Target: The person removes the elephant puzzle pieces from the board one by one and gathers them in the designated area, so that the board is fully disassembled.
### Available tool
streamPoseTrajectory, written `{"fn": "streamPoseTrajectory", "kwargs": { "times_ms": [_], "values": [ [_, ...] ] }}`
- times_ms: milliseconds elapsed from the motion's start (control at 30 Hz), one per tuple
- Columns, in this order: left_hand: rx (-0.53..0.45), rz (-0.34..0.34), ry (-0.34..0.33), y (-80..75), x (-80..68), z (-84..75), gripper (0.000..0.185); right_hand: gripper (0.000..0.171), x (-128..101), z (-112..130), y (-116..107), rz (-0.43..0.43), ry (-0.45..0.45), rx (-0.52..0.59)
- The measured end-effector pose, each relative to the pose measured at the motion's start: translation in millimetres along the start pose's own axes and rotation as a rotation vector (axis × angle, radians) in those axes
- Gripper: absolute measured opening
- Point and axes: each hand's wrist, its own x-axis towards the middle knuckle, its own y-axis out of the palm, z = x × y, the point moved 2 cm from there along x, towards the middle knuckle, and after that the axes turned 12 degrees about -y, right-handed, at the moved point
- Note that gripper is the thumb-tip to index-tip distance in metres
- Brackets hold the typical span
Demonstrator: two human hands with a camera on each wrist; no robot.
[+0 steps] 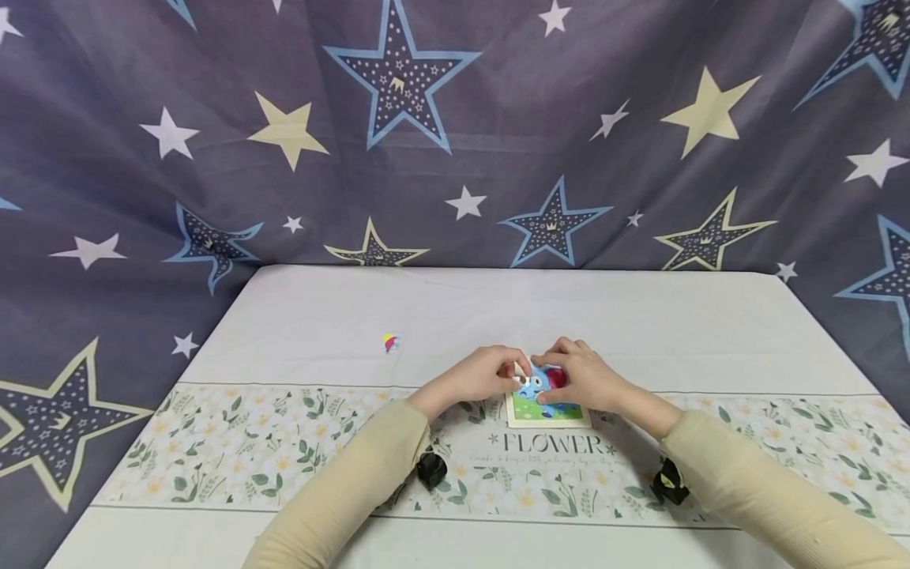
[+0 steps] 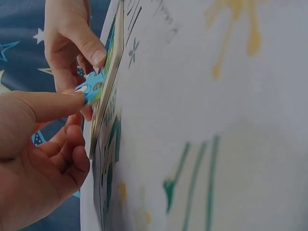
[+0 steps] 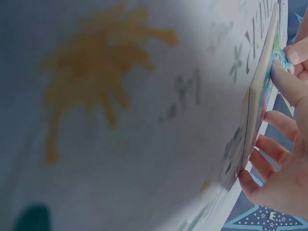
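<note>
Blue puzzle piece is pinched between the thumb and curled fingers of the left hand and is held against the face of the puzzle board; this contact is shown only in the left wrist view. In the head view the piece is covered by both hands and cannot be made out. The right hand rests on the board, thumb pressed on its face and the other fingers curled loosely at its near edge; whether anything is pinched there cannot be told.

In the head view the left hand and right hand meet over the board, which lies flat on the table, just behind the printed word FLOWER. A second, loose piece lies well apart to the left, seen in no wrist view.

Most of the board picture is hidden by the hands; both wrist views are blurred near the cloth, and the right hand is cut off by the frame edge.

Bare cloth lies on all sides of the board. Star-patterned cloth hangs behind the far table edge.
</note>
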Motion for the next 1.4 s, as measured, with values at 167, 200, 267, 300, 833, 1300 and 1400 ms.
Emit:
{"fn": "streamPoseTrajectory", "kwargs": {
  "times_ms": [167, 200, 267, 300, 833, 1300, 1400],
  "values": [
    [-0.008, 0.006, -0.01, -0.7, -0.6, 1.2, 0.017, 0.059, 0.1, 0.2, -0.7, -0.004, 0.001, -0.005],
    [-0.01, 0.002, -0.012, -0.9, -0.9, 1.2, 0.017, 0.059, 0.2, 0.4, -0.8, -0.004, 0.001, -0.005],
    [-0.012, -0.007, -0.019, -1.3, -1.8, 0.7, 0.017, 0.06, 0.4, 0.8, -0.8, -0.005, -0.001, -0.005],
    [-0.014, -0.013, -0.02, -1.6, -2.0, 0.7, 0.017, 0.059, 0.6, 0.8, -0.8, -0.005, 0.002, -0.005],
    [-0.083, -0.101, -0.087, -5.6, -6.3, 6.4, 0.016, 0.06, 0.5, 1.6, -0.5, 0.007, 0.016, -0.013],
    [-0.098, -0.138, -0.116, -15.8, -15.0, 19.6, 0.018, 0.061, 0.1, 0.0, 0.7, 0.008, 0.02, -0.011],
    [-0.114, -0.141, -0.113, -18.1, -17.2, 21.7, 0.017, 0.061, -0.2, 0.1, 0.7, 0.003, 0.027, -0.013]
  ]
}}
